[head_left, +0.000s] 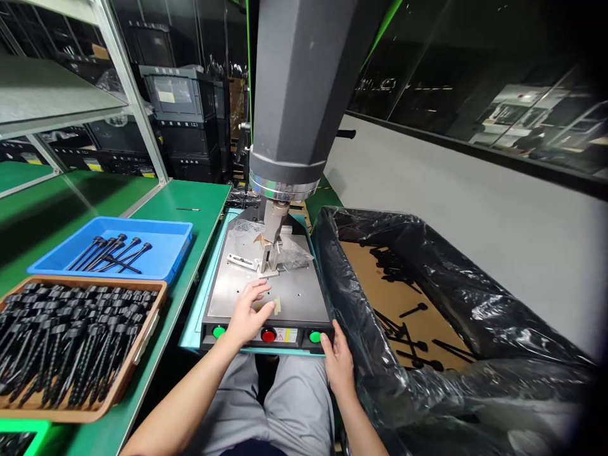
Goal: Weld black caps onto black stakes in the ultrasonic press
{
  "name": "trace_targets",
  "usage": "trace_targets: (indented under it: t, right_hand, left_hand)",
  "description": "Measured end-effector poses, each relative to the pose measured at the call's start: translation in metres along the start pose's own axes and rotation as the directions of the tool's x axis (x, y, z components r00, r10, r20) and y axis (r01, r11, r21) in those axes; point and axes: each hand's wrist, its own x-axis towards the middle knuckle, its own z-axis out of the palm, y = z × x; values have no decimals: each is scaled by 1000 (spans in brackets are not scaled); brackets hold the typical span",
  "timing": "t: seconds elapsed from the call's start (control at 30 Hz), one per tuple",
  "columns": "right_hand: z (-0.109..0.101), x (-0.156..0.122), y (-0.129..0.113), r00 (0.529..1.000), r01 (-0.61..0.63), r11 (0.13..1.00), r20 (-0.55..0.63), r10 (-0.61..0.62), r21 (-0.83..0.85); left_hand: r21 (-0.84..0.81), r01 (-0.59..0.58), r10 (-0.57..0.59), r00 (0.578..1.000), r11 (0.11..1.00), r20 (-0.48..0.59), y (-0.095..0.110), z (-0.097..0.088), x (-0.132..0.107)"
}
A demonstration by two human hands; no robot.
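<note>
My left hand (247, 315) is over the front of the press's metal base plate (223, 291), fingers apart and nothing in them. It is close to the red button (268, 335) and the left green button (219, 332). At the front right corner of the base is my right hand (339, 358), open and without anything in it, its thumb beside the right green button (315, 337). Beyond the left hand a small metal fixture (268, 256) stands under the tool tip (275, 221) of the grey machine head (297, 95). Clear plastic film lies around the fixture.
To the left, a brown tray (159, 304) holds many black rod-like parts with wide heads; a blue tray (175, 266) behind it holds several. On the right stands a box lined with black plastic (327, 253), with similar parts inside. Dark crates (185, 95) are stacked behind.
</note>
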Motion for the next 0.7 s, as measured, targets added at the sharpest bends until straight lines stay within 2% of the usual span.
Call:
trace_targets:
  t: [0.1, 0.2, 0.27, 0.37, 0.43, 0.5, 0.57, 0.7]
  right_hand:
    - [-3, -1, -13, 996, 17, 1000, -87, -15, 18]
    - [-5, -4, -32, 978, 137, 990, -159, -138, -22]
    - [-1, -6, -42, 982, 159, 987, -105, -155, 31]
    - [13, -4, -56, 993, 52, 982, 95, -70, 181]
    - [26, 3, -69, 975, -24, 970, 221, -31, 241]
    - [40, 15, -87, 950, -30, 963, 306, -56, 268]
    - [54, 32, -109, 928, 32, 965, 350, -126, 261]
    - [82, 74, -150, 923, 264, 954, 250, -292, 140]
  left_hand:
    - [17, -7, 4, 990, 1000, 138, 8, 21, 29]
    - [60, -23, 9, 975, 998, 224, 9, 36, 52]
    - [76, -70, 51, 971, 995, 234, 9, 43, 62]
    - [40, -110, 100, 975, 993, 198, 12, 51, 70]
    - [-21, -111, 113, 977, 994, 180, 17, 53, 73]
    - [-104, -90, 107, 980, 990, 170, 24, 55, 75]
    - [-195, -35, 68, 984, 980, 165, 32, 56, 77]
    - [-331, 54, 0, 987, 942, 162, 48, 55, 80]
